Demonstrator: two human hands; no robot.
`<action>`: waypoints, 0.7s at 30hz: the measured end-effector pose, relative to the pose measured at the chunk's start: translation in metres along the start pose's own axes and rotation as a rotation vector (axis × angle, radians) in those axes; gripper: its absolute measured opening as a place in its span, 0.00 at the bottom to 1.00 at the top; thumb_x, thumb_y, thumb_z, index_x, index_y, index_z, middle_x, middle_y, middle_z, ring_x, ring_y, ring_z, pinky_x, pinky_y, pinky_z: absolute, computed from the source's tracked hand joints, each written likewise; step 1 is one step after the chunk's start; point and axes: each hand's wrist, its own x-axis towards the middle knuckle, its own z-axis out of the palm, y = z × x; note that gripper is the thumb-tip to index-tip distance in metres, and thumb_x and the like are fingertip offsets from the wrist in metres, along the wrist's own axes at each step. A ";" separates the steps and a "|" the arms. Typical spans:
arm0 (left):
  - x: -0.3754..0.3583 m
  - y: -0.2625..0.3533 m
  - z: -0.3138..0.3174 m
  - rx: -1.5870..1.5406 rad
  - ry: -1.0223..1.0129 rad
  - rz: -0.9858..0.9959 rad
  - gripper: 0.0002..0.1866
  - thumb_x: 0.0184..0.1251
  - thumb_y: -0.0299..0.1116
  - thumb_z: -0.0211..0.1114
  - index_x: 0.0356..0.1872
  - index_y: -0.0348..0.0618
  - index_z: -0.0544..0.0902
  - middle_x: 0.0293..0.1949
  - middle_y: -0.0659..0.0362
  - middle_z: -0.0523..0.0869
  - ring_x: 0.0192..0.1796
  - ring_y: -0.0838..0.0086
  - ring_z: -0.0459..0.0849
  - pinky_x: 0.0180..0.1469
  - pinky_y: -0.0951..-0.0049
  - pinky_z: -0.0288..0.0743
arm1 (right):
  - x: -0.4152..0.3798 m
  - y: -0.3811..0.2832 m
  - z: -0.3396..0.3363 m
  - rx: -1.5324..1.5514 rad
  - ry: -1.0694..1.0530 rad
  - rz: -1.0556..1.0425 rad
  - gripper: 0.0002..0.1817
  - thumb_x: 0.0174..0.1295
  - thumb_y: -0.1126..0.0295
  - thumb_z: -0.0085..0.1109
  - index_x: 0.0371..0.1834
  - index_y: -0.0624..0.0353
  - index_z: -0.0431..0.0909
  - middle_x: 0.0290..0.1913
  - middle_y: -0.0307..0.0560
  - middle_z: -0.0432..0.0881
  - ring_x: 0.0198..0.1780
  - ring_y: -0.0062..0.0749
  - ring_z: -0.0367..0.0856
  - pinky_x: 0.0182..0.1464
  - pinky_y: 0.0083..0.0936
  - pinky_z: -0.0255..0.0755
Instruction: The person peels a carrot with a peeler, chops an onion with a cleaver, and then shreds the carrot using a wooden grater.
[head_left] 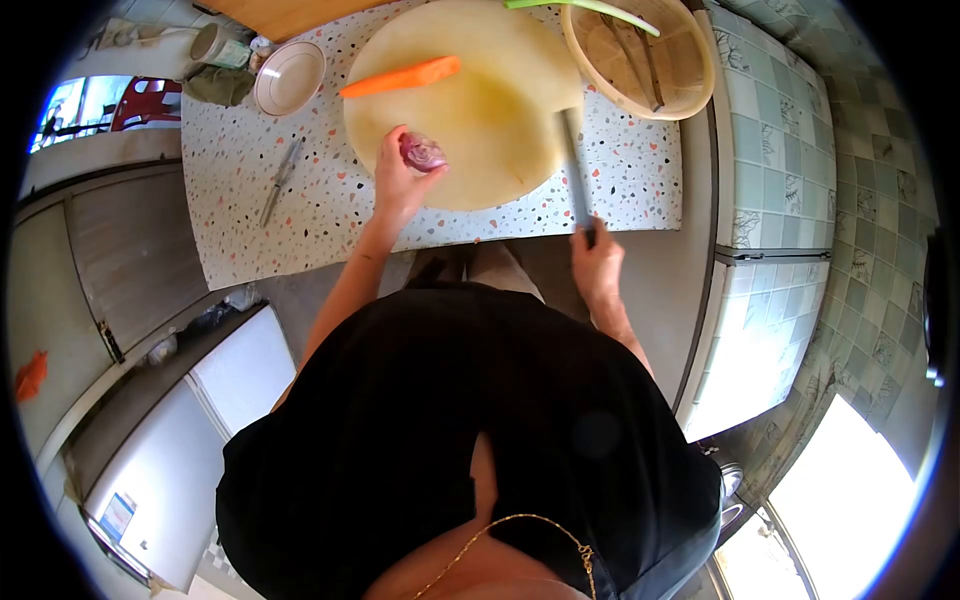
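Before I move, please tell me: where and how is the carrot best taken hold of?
I would pinch the carrot across its middle, from above, thumb on one long side and fingers on the other. It lies lengthwise on the round cutting board and narrows toward its left end, so the thicker middle should give a steadier hold.

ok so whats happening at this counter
A person is standing at a speckled counter with a round cutting board on it. Their left hand holds a purple, onion-like piece over the board's near side, and their right hand grips a knife by the handle, its blade somewhat blurred. A peeled-looking carrot lies on the board, with a wide bowl to the right.
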 end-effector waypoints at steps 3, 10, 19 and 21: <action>-0.004 0.009 0.009 -0.111 -0.032 0.001 0.41 0.39 0.31 0.81 0.58 0.38 0.68 0.50 0.49 0.75 0.52 0.57 0.76 0.55 0.62 0.73 | 0.006 -0.013 -0.021 0.010 0.195 -0.035 0.15 0.67 0.63 0.59 0.37 0.68 0.79 0.20 0.56 0.79 0.17 0.37 0.75 0.23 0.32 0.70; -0.014 0.002 0.018 0.080 0.051 0.236 0.39 0.41 0.31 0.82 0.58 0.39 0.71 0.51 0.50 0.76 0.46 0.64 0.80 0.46 0.68 0.78 | 0.011 -0.057 0.020 0.110 -0.123 -0.219 0.10 0.63 0.71 0.57 0.40 0.70 0.75 0.22 0.59 0.79 0.20 0.44 0.78 0.27 0.35 0.72; -0.018 -0.010 0.014 -0.169 -0.030 0.141 0.33 0.56 0.23 0.72 0.65 0.36 0.70 0.52 0.49 0.76 0.48 0.63 0.79 0.47 0.69 0.77 | 0.002 -0.097 0.056 0.002 -0.205 -0.343 0.07 0.63 0.73 0.54 0.40 0.65 0.72 0.30 0.62 0.80 0.30 0.59 0.80 0.33 0.46 0.75; -0.018 -0.010 0.014 -0.106 -0.030 0.106 0.32 0.56 0.24 0.71 0.64 0.36 0.71 0.50 0.50 0.77 0.44 0.66 0.81 0.45 0.69 0.76 | 0.000 -0.105 0.058 -0.072 -0.217 -0.378 0.06 0.63 0.73 0.54 0.39 0.64 0.71 0.30 0.60 0.80 0.28 0.57 0.80 0.31 0.45 0.75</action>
